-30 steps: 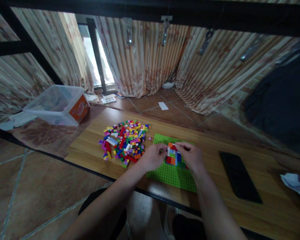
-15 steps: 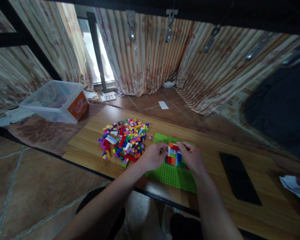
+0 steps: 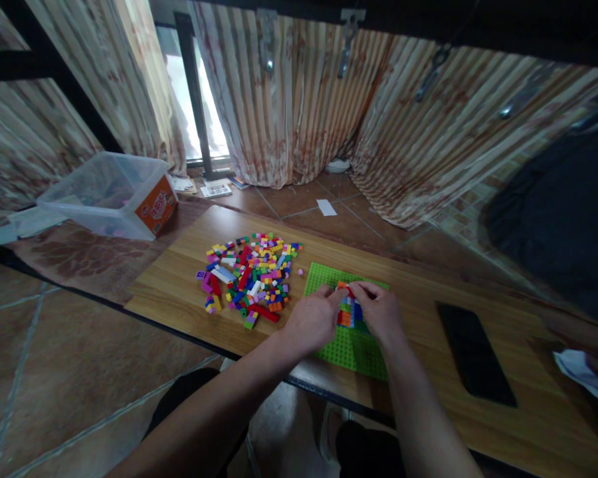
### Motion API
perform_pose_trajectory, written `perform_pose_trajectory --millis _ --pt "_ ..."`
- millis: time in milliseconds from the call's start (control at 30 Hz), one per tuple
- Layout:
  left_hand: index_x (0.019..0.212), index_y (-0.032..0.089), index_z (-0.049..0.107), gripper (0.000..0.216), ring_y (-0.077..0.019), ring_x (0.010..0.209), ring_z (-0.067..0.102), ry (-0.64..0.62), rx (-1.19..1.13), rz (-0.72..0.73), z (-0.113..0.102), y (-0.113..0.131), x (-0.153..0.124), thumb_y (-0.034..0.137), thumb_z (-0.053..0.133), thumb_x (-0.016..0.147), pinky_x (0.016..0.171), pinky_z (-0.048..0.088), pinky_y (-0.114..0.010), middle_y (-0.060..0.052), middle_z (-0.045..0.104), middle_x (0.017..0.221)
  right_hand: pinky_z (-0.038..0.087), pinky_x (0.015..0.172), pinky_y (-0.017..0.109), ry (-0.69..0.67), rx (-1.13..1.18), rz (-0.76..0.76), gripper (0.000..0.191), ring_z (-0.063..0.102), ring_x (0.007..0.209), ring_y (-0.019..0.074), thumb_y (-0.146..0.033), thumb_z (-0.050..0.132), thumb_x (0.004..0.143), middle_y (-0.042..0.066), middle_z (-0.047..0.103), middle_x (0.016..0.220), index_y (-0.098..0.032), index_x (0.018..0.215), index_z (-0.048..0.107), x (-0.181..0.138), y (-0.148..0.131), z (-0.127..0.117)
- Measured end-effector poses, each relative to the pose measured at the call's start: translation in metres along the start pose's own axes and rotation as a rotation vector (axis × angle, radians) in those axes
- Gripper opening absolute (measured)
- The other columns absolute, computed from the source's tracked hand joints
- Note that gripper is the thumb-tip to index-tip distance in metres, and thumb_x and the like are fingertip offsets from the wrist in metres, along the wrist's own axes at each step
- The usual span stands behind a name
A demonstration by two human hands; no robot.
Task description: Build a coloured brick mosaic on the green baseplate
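Note:
A green studded baseplate point(image 3: 346, 352) lies under both hands, carrying a patch of toy building bricks point(image 3: 347, 318) in orange, red, white, lime and blue. At the far edge of this patch, the fingertips of my right hand point(image 3: 383, 311) are closed on a red brick point(image 3: 350, 292). My left hand point(image 3: 313, 320) comes in from the other side, its fingers bent and closed against the same spot beside an orange brick point(image 3: 341, 285). What lies between its fingertips is hidden. Part of the patch is covered by the hands.
Left of the baseplate, a pile of loose coloured bricks point(image 3: 249, 275) spreads over the wooden table point(image 3: 179, 279). A black phone-like slab point(image 3: 474, 352) lies on the right. A clear plastic bin point(image 3: 104, 199) with an orange label stands beyond the table's left end. White crumpled paper point(image 3: 585, 375) is at far right.
My left hand has moved right and now meets the right hand at the red brick, covering more of the brick patch. The right hand stays nearly in place. The view has shifted slightly.

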State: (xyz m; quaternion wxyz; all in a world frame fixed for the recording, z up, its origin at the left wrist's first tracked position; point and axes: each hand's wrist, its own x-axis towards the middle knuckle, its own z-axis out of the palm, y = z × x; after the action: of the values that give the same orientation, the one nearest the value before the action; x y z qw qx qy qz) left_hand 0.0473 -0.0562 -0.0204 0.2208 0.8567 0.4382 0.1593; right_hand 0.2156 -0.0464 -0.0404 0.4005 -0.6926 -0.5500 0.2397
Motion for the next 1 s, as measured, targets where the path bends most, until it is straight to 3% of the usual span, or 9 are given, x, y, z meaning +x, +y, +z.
perform_pose_trajectory --millis 333,533,700,833,1000 --pt "0.139 0.008 0.04 0.048 -0.0269 0.103 0.06 -0.092 0.219 0.0 0.005 0.015 0.003 0.01 0.031 0.091 0.087 0.053 -0.038 -0.016 0.059 0.113 0.049 0.072 0.034 0.021 0.025 -0.002 0.033 0.067 0.077 0.0225 -0.048 0.056 0.079 0.007 0.076 0.082 -0.02 0.08 0.074 -0.002 -0.001 0.005" --pt "0.141 0.007 0.036 0.049 -0.0281 0.103 0.059 -0.058 0.282 -0.016 0.015 0.015 0.004 0.013 0.03 0.093 0.085 0.053 -0.04 -0.018 0.059 0.115 0.048 0.073 0.033 0.033 -0.005 -0.014 0.033 0.066 0.077 0.0217 -0.047 0.054 0.081 0.007 0.075 0.082 -0.02 0.081 0.073 -0.003 0.0 0.008" --pt "0.141 0.011 0.038 0.051 -0.0259 0.103 0.06 -0.006 0.22 -0.001 0.014 0.009 0.0 0.012 0.037 0.09 0.09 0.051 -0.038 -0.015 0.061 0.114 0.047 0.075 0.033 0.03 -0.023 -0.023 0.037 0.066 0.08 0.0227 -0.049 0.051 0.083 0.007 0.075 0.086 -0.019 0.084 0.074 -0.003 0.001 0.006" --pt "0.135 0.014 0.045 0.048 -0.0223 0.097 0.064 0.021 0.104 -0.01 0.009 0.004 -0.004 0.012 0.042 0.088 0.086 0.053 -0.033 -0.012 0.064 0.11 0.048 0.079 0.035 0.022 0.052 0.074 0.048 0.067 0.087 0.0242 -0.054 0.042 0.087 0.009 0.075 0.094 -0.018 0.092 0.074 -0.003 0.003 0.003" --pt "0.124 0.018 0.057 0.035 -0.0185 0.091 0.067 0.25 -0.132 -0.025 -0.004 -0.011 -0.004 0.019 0.039 0.094 0.082 0.053 -0.029 -0.009 0.069 0.106 0.049 0.08 0.036 0.077 0.053 0.139 0.051 0.068 0.089 0.0259 -0.057 0.042 0.088 0.011 0.075 0.096 -0.017 0.096 0.074 -0.002 0.004 -0.006"
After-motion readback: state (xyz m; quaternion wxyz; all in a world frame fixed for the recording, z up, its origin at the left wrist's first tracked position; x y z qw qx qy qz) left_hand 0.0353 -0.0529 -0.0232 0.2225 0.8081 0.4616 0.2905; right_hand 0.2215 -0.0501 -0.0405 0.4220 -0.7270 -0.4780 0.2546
